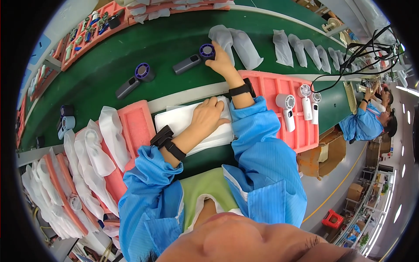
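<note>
Dark grey handheld fan (194,59) lies on the green conveyor belt (131,48) at twelve o'clock; the right hand (221,61) pinches its round head. Left hand (208,115) rests flat on stacked white foam pouches (187,124). A one-sided pinch could let the fan swivel and slip.

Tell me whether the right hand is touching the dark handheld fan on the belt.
Touching: the head view shows the right hand with fingers on the dark handheld fan's round head.
</note>
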A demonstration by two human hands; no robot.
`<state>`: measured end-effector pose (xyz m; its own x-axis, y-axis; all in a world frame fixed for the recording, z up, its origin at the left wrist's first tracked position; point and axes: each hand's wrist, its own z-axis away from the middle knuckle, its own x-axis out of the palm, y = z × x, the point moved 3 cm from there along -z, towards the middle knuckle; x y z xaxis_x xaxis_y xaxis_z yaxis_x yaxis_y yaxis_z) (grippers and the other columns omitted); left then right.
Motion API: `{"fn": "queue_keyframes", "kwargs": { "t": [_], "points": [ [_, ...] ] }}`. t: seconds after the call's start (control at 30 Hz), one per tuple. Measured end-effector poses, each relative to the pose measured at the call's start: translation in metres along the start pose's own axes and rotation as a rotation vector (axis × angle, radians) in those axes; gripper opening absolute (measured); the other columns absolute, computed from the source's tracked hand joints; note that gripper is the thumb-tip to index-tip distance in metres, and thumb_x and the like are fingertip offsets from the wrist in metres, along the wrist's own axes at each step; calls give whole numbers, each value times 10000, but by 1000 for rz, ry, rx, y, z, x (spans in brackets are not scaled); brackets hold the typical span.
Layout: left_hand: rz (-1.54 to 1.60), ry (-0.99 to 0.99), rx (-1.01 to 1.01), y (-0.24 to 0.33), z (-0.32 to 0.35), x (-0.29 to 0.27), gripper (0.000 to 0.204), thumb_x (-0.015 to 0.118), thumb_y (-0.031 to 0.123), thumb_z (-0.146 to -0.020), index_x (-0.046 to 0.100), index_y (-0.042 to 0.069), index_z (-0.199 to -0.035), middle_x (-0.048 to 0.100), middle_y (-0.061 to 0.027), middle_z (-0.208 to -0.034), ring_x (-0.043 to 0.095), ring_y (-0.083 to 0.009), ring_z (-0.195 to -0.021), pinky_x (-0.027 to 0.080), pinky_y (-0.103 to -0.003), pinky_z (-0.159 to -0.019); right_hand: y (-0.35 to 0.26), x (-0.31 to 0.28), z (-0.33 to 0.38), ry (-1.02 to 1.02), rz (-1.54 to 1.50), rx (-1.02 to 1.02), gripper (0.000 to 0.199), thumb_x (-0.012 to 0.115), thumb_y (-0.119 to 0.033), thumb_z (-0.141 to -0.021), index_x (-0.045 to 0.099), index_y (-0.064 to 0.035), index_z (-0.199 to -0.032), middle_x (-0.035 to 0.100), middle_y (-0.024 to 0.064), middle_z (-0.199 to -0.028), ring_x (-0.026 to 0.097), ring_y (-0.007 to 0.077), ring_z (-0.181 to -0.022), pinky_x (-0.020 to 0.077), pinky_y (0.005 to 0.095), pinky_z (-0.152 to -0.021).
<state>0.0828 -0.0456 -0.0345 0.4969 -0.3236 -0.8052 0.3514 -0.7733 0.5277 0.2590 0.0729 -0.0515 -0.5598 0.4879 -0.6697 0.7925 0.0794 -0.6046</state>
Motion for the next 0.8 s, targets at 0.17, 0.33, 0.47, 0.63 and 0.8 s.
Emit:
{"fn": "queue_keyframes", "kwargs": {
  "t": [0.17,0.33,0.47,0.63,0.8],
  "points": [
    [-33,48,28,-4,-2,8,310,793,278,-694,612,78,-847,566,-79,-858,611,-268,-879,506,-368,-710,14,4,0,-172,-35,275,684,742,-133,-618,522,18,-1248,628,217,-1130,610,340,-1046,465,360,-929],
    [176,-21,-19,-18,-5,-4,230,779,231,-725,639,67,-806,595,-89,-806,620,-258,-785,505,-349,-668,-6,-9,4,-266,-329,318,669,783,-160,-571,538,-2,-1172,627,169,-1051,609,297,-973,483,350,-847],
    [587,-148,-178,-39,-14,-29,128,752,145,-771,678,61,-832,636,-83,-768,617,-195,-684,493,-309,-622,-46,-69,-2,-123,-398,113,655,793,-155,-551,533,-19,-1137,603,77,-1000,588,194,-914,479,309,-811],
    [1141,4,-276,-60,-12,-70,98,737,111,-845,699,39,-898,662,1,-793,569,-72,-678,441,-225,-595,-92,-181,28,32,-486,-1,572,682,-58,-551,524,-23,-1100,596,99,-970,591,181,-881,494,293,-804],
    [1151,116,-306,-57,-13,-102,93,722,119,-865,689,33,-881,670,3,-818,588,-75,-715,441,-208,-621,-113,-190,47,-127,-677,-178,552,658,-22,-525,514,-2,-1057,584,137,-962,591,221,-866,497,328,-794]
  ]
}}
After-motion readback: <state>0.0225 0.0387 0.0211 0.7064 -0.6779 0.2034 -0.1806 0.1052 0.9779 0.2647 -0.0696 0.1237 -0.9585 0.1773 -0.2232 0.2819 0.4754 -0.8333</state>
